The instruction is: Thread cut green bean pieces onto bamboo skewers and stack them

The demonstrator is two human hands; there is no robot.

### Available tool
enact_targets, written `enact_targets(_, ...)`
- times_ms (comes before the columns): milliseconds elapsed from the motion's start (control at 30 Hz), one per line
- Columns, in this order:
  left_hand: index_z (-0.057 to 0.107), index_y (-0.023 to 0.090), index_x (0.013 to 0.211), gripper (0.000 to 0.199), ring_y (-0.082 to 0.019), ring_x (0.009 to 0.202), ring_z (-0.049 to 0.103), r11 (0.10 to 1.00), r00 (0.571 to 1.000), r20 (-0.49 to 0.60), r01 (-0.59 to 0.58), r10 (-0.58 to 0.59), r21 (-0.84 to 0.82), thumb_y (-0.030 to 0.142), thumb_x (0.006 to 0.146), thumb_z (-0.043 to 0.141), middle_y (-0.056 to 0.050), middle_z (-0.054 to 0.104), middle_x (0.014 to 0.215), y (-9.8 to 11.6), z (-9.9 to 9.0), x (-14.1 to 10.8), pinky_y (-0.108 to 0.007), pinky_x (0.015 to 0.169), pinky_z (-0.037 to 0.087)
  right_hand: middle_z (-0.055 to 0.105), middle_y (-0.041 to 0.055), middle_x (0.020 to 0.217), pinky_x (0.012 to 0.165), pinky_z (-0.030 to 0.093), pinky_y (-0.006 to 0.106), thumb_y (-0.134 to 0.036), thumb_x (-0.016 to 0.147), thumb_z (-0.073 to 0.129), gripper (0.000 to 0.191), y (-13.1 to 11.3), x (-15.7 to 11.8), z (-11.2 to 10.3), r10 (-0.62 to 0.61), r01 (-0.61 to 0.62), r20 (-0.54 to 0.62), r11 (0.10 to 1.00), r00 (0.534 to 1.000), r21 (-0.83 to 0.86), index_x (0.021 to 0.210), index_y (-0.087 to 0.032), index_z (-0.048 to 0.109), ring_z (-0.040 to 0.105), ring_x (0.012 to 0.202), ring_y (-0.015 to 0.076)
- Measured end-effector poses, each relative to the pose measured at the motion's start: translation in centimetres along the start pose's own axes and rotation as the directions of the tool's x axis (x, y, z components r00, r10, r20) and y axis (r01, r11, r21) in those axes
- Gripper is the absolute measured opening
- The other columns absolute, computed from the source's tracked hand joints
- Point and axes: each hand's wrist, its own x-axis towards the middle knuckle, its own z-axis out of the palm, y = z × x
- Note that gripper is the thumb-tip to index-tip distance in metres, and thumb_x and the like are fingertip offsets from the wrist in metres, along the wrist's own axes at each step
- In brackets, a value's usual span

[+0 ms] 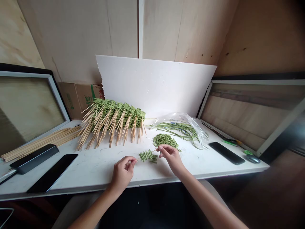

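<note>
My left hand [124,170] is closed in a pinch on the near end of a bamboo skewer. Several cut green bean pieces [145,155] sit side by side across this skewer, just above the tabletop. At its other end, the thumb and forefinger of my right hand [171,157] are pinched together. What lies between those fingertips is too small to tell. A few loose bean pieces [153,159] lie under the skewer. Behind my right hand is a heap of short-cut bean pieces [165,140], partly hidden by the hand.
A large stack of filled bean skewers [116,116] stands back left, sticks pointing forward. Bare skewers [47,141] lie farther left, near a black box [34,158] and a phone [52,173]. Whole long beans [178,128] with a plastic bag [200,130] and another phone [227,153] are right.
</note>
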Motion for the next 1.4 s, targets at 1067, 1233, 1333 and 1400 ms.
enact_targets(1067,0.068,0.018,0.088,0.017,-0.015,0.068,0.067,0.994,0.994,0.073,-0.077,0.083,-0.072,0.025,0.100,0.057,-0.005,0.071,0.081,0.3,0.2,0.0,-0.022,0.063,0.054,0.079,0.0087,0.104,0.083,0.055,0.037,-0.055,0.083,0.076,0.033,2.4,-1.1,2.8,-0.011,0.015,-0.229,1.000,0.973,0.018,0.092,-0.023,0.081,0.069,0.102,0.0289)
enact_targets(1233,0.068,0.018,0.088,0.017,-0.014,0.067,0.067,0.994,0.995,0.066,-0.073,0.079,-0.081,0.025,0.100,0.058,-0.005,0.071,0.080,0.5,0.2,0.0,-0.022,0.062,0.053,0.078,0.0059,0.092,0.084,0.053,0.037,-0.053,0.081,0.079,0.030,2.1,-1.9,4.1,-0.006,0.009,-0.184,1.000,0.983,0.016,0.085,-0.023,0.079,0.069,0.092,0.0268)
enact_targets(1333,0.068,0.018,0.089,0.017,-0.015,0.069,0.069,0.994,0.995,0.075,-0.057,0.064,-0.097,0.026,0.100,0.058,-0.005,0.072,0.081,0.6,0.2,0.1,-0.022,0.062,0.055,0.078,0.0049,0.090,0.083,0.053,0.037,-0.054,0.081,0.078,0.031,2.1,-1.8,4.1,-0.017,0.017,-0.168,1.000,0.986,0.001,0.084,-0.023,0.079,0.069,0.089,0.0257)
enact_targets(1400,0.068,0.018,0.090,0.016,-0.016,0.069,0.070,0.994,0.997,0.067,-0.042,0.049,-0.102,0.027,0.100,0.059,-0.005,0.073,0.081,0.7,0.1,0.2,-0.023,0.063,0.055,0.079,0.0057,0.094,0.083,0.054,0.037,-0.055,0.080,0.080,0.032,1.9,-1.5,3.7,-0.005,0.004,-0.145,1.000,0.989,-0.010,0.087,-0.024,0.080,0.070,0.090,0.0262)
